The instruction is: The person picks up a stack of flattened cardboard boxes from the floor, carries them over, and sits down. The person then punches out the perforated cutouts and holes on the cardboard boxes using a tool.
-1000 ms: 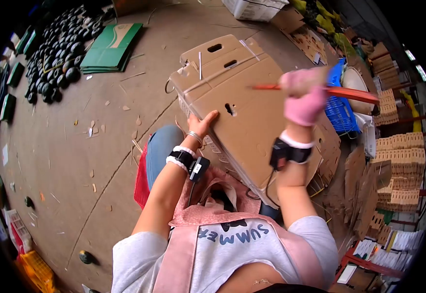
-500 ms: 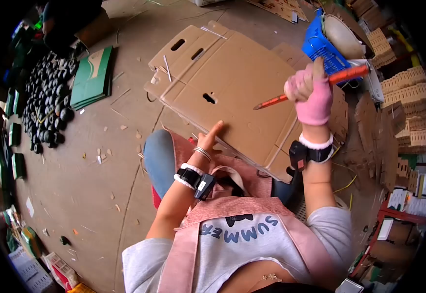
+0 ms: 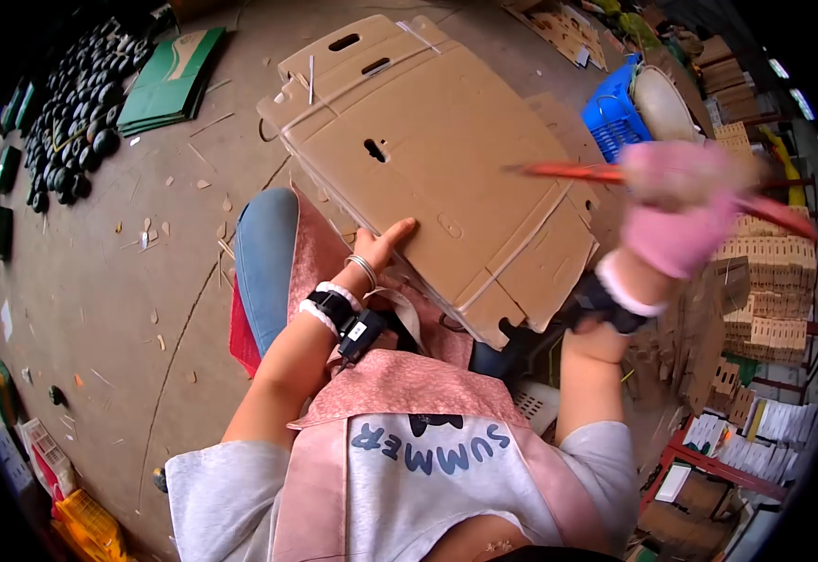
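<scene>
A stack of flat brown cardboard sheets (image 3: pixel 456 122) with punched slots lies tilted across my lap, bound with thin white strapping. My left hand (image 3: pixel 383 247) is closed on its near left edge, thumb on top and fingers out of sight underneath. My right hand (image 3: pixel 681 206), in a pink glove and blurred, is wrapped round a long red rod with a dark pointed tip (image 3: pixel 573 171). Hand and rod are up at the right side of the stack. The rod's tip points left, over the cardboard; whether it touches cannot be told.
A blue plastic basket (image 3: pixel 612 117) holding a pale rounded thing stands beyond the stack. Folded green cartons (image 3: pixel 167 84) and many black round pieces (image 3: pixel 76 117) lie on the floor at left. Stacked cut cardboard (image 3: pixel 770 290) fills the right side. Scraps litter the concrete floor (image 3: pixel 184 281).
My right hand has swung right and lower with the red rod, which now lies flatter with its tip drawn slightly up. My left hand keeps its hold. The whole view has shifted.
</scene>
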Action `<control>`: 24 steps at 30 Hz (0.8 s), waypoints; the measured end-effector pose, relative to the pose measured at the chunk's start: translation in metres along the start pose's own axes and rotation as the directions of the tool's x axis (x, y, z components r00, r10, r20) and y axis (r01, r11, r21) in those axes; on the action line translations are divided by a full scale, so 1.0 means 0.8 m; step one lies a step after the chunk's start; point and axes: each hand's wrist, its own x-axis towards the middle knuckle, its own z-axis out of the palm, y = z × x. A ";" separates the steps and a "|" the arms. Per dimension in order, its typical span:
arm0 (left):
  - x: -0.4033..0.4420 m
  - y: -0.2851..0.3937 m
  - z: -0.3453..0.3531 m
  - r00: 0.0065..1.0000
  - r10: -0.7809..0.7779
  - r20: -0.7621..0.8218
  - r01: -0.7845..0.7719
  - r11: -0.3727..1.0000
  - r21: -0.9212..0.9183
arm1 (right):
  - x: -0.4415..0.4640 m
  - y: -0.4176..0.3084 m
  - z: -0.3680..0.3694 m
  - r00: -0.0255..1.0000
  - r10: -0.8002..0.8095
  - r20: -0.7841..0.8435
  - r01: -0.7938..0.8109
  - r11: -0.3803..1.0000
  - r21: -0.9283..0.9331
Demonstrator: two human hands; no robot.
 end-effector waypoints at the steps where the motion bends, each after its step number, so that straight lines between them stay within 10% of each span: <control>1: -0.001 0.003 -0.003 0.998 0.024 0.052 -0.025 1.000 0.008 | 0.022 -0.043 0.001 0.992 -0.112 0.050 0.112 0.994 -0.008; 4: 0.025 -0.018 -0.003 0.942 0.272 0.199 -0.244 0.957 -0.156 | 0.013 -0.061 -0.001 0.953 -0.277 0.124 0.291 0.949 -0.122; 6: 0.025 -0.026 0.000 0.981 0.187 0.052 -0.183 0.981 -0.063 | -0.058 0.073 0.007 0.943 -0.171 -0.286 -0.005 0.850 -0.526; 7: 0.027 -0.025 -0.001 0.988 0.153 -0.022 -0.153 0.988 -0.011 | -0.094 0.141 0.014 0.891 0.062 -0.450 -0.283 0.851 -0.443; 9: 0.030 -0.006 0.003 0.995 0.093 -0.045 -0.093 0.996 -0.003 | -0.106 0.178 -0.001 0.869 0.378 -0.320 -0.333 0.924 0.186; 11: -0.005 -0.001 -0.003 0.994 0.107 -0.020 -0.108 0.990 -0.089 | -0.093 0.165 -0.007 0.929 0.301 -0.218 -0.308 0.951 0.001; 13: 0.018 -0.011 -0.004 0.964 0.258 0.059 -0.253 0.963 -0.091 | -0.047 0.118 -0.001 0.860 0.230 -0.455 -0.230 0.971 0.056; 18: 0.019 -0.018 -0.006 0.983 0.179 0.050 -0.176 0.982 -0.067 | 0.043 -0.072 -0.011 0.948 -0.219 0.230 0.218 0.976 0.029; 21: 0.031 -0.030 -0.005 0.973 0.198 0.117 -0.186 0.976 -0.111 | -0.043 0.030 -0.010 0.960 -0.272 -0.066 0.225 0.892 -0.392; 24: 0.038 -0.041 -0.007 0.952 0.264 0.157 -0.228 0.950 -0.215 | -0.120 0.181 -0.014 0.901 0.322 -0.289 -0.267 0.940 0.215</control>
